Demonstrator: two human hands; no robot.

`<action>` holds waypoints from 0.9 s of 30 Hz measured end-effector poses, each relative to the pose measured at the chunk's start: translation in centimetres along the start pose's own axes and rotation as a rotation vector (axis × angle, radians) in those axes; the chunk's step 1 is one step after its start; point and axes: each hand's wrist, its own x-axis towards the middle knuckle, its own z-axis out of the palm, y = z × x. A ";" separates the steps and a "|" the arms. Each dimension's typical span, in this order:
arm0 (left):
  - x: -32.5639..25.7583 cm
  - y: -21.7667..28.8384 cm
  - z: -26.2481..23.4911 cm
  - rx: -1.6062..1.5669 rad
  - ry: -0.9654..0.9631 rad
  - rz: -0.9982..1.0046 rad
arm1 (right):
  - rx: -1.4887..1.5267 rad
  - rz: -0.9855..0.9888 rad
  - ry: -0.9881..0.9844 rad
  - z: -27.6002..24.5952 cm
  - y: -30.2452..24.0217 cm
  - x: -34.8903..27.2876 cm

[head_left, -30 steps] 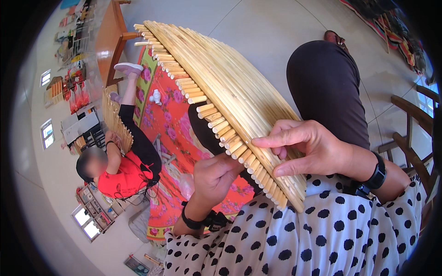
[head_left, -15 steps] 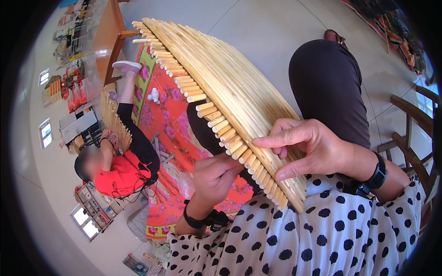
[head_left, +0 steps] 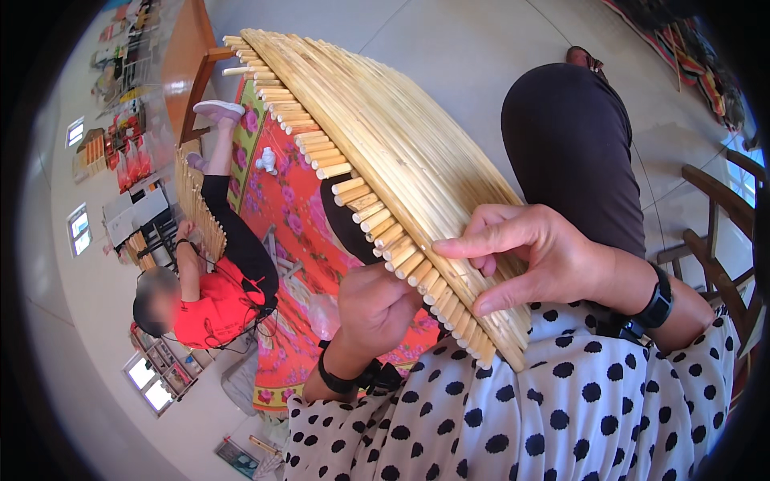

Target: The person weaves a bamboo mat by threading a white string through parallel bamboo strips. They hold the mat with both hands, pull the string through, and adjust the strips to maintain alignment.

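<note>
A mat of pale stalks lies slantwise across the person's lap, over dark trousers and up against a polka-dot top. Its far end overlaps the leg of a wooden table in the view; whether they touch cannot be told. Short, round-cut stalk ends jut out in a row along its left edge. The left hand is curled at that edge, fingertips hidden under the stalk ends, so I cannot tell whether it grips anything. The right hand lies over the upper face, thumb and forefinger spread apart and touching the long edge stalks

Below, a grey tiled floor with dark joints bears a red floral cloth bordered in green and yellow. A small white object and a clear plastic bag lie on the cloth. At the left, a co-worker in a red top sits with a similar mat. Behind are a white wall with 3 windows, red bags and a small shelf rack. A wooden chair stands at the right, and striped fabric lies at the upper right
</note>
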 end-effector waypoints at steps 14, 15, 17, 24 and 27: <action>0.0 0.4 -0.1 -0.015 -0.020 -0.063 | -0.038 -0.059 -0.005 -0.1 0.1 -0.2; 0.0 0.4 -0.2 -0.006 -0.024 -0.066 | -0.038 -0.056 0.000 -0.1 0.0 -0.2; 0.1 0.4 -0.3 -0.011 -0.044 -0.071 | -0.041 -0.049 0.012 0.0 -0.2 -0.2; 1.5 0.4 -0.1 -0.089 -0.051 0.039 | -0.162 0.227 0.299 1.8 -3.6 -1.8; 2.2 -0.3 -0.2 -0.043 -0.062 0.158 | -0.415 0.281 0.385 3.0 -5.1 -2.6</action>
